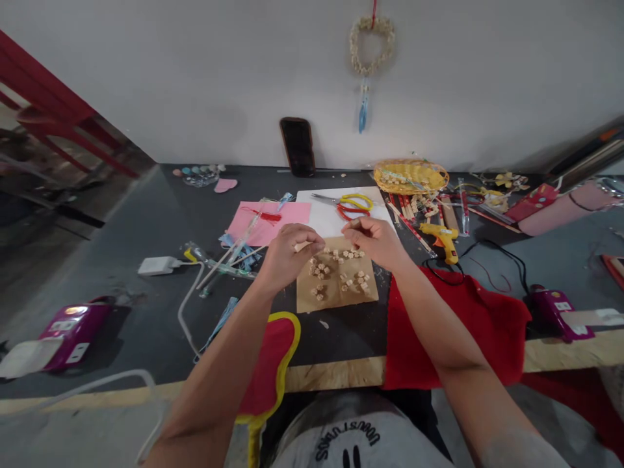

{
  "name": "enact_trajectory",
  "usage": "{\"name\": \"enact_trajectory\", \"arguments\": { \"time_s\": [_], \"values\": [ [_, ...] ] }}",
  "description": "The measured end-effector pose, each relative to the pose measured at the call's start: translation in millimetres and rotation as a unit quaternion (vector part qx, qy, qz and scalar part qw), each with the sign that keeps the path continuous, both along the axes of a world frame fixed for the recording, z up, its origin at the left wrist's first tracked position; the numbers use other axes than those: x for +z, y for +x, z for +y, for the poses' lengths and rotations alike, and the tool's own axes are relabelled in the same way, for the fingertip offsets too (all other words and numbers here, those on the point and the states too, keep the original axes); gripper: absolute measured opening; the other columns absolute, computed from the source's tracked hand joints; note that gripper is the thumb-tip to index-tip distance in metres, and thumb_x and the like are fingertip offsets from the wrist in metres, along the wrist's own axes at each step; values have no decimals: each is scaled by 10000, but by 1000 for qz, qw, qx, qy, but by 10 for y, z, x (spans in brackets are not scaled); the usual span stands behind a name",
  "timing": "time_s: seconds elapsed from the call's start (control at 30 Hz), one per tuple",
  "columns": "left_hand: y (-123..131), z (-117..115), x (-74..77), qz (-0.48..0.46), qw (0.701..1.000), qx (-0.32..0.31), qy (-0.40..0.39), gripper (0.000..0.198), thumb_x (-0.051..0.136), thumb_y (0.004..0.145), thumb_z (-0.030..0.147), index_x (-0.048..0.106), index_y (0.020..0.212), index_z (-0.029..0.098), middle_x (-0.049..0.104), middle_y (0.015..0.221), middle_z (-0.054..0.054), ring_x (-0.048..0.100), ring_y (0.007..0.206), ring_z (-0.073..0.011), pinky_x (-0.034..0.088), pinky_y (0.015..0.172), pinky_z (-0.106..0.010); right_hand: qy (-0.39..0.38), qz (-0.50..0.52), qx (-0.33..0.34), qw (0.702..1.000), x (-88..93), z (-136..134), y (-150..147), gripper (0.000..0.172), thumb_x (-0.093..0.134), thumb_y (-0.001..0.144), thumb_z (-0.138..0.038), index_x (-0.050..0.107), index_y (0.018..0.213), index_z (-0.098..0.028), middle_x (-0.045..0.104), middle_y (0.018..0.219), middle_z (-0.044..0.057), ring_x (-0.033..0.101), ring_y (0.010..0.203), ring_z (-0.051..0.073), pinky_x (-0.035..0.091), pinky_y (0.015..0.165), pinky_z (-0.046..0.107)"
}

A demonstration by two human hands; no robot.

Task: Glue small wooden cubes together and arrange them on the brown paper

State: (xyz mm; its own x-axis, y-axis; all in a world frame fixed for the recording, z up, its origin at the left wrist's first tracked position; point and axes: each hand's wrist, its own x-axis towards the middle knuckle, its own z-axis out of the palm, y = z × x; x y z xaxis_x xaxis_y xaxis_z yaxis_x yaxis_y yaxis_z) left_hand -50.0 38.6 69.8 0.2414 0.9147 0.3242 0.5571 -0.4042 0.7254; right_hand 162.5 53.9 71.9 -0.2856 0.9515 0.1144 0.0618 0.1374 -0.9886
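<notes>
Both hands hover over the far part of a creased brown paper sheet [336,300]. My left hand [291,252] is closed, thumb and fingertips together at the sheet's far left corner. My right hand [374,242] is closed in a pinch at the far right side. Whatever is between the fingertips is too small to make out. Small pale flower-shaped pieces [320,268] lie in clusters on the brown sheet. Just beyond the hands, scissors [351,205] with yellow and red handles rest on a white sheet [316,220].
A yellow glue gun [442,240], a yellow woven basket [409,177] and a red cloth [463,325] are on the right. Pink sheets [238,221] and a white charger [158,265] lie left. A phone [298,147] leans on the wall below a hanging beaded ring [355,49].
</notes>
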Motion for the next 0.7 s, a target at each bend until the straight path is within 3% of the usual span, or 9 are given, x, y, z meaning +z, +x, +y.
{"name": "enact_trajectory", "arguments": {
  "time_s": [0.2, 0.4, 0.57, 0.7],
  "values": [
    [117, -2, 65, -95, 995, 11, -7, 140, 664, 806, 344, 724, 793, 219, 652, 904, -43, 596, 909, -202, 452, 904, -400, -63, 37, 79, 994, -113, -77, -216, 278, 662, 746, -281, 653, 1004, -177, 613, 715, -34, 513, 582, 80, 440, 578, 227],
    [184, 7, 72, -122, 993, -4, 6, 121, 663, 820, 335, 745, 821, 246, 650, 972, -44, 588, 994, -207, 458, 925, -396, -79, 71, 101, 989, -122, -110, -256, 241, 693, 751, -397, 622, 779, -168, 553, 612, -52, 516, 535, 76, 429, 539, 217],
    [61, 14, -51, 10, 999, 11, 45, 248, 620, 841, 285, 708, 1071, 256, 668, 1087, -64, 572, 1065, -237, 411, 988, -437, -59, 103, 30, 992, 17, -60, -93, 320, 730, 729, -471, 632, 782, -172, 588, 656, -35, 501, 501, 60, 424, 492, 207],
    [-23, -32, -303, 172, 985, -32, 10, 152, 678, 764, 269, 737, 905, 261, 681, 1066, -52, 553, 1067, -263, 381, 1006, -469, -27, 128, -21, 991, 148, -38, 71, 338, 761, 707, -482, 642, 784, -175, 617, 696, -21, 509, 513, 58, 448, 494, 208]
  ]
}}
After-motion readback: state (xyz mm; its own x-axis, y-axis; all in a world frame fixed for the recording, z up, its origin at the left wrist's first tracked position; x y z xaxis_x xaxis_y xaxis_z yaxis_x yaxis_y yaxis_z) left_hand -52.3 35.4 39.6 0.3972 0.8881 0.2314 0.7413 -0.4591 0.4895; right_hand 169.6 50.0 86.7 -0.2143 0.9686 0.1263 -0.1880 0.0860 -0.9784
